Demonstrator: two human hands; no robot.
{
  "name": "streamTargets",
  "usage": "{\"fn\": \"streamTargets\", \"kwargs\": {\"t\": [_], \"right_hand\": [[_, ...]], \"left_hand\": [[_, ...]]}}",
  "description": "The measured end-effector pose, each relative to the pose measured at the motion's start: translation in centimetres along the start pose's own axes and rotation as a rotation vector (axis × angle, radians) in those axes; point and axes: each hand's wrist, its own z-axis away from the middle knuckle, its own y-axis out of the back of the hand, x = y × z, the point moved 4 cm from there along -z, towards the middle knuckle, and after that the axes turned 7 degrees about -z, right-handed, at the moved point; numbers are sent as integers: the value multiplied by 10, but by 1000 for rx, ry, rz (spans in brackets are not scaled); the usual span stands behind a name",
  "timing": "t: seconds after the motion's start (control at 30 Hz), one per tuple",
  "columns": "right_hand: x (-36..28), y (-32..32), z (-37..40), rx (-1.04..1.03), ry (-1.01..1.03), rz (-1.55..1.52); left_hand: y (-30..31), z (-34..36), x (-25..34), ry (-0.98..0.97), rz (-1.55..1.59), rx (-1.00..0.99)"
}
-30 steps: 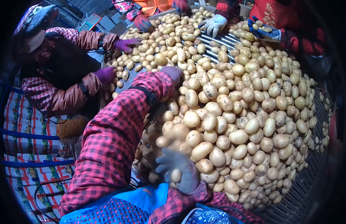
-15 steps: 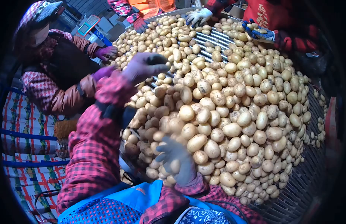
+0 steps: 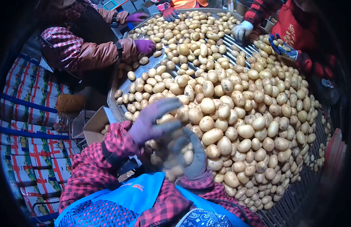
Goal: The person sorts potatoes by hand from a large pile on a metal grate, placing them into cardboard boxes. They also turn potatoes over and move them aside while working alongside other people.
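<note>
Your left hand (image 3: 149,123), purple glove, is over the near-left edge of the potato pile (image 3: 251,130), thumb and fingers spread apart. A potato shows in that gap; can't tell if you have it or it's behind. Your right hand (image 3: 197,154), grey glove, is just beside it, palm turned up and cupped, a small potato (image 3: 188,157) at the palm. Blur there, so can't tell whether your fingers close on it. Pile covers most of the table (image 3: 113,99), heaped highest to your right; metal bars (image 3: 239,49) show through at the far side. Open cardboard box (image 3: 96,128) is left of your left sleeve. Across from you: a co-worker's purple glove (image 3: 146,46) at the left edge, a whitish glove (image 3: 242,31) over the bars, a blue glove (image 3: 283,48) at far right.
</note>
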Motion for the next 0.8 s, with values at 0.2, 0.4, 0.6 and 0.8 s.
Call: {"fn": "streamTargets", "kwargs": {"t": [0.2,0.4,0.6,0.8], "right_hand": [[4,3,1,132,-193,-204],[1,-8,3,66,-228,-185],[14,0,4,112,-257,-281],[21,14,7,-352,-109,-28]], "left_hand": [[-66,-44,-111,400,107,37],[-103,-135,-148,598,532,-92],[-82,-130,-65,273,632,-218],[-43,-84,35,157,871,-624]]}}
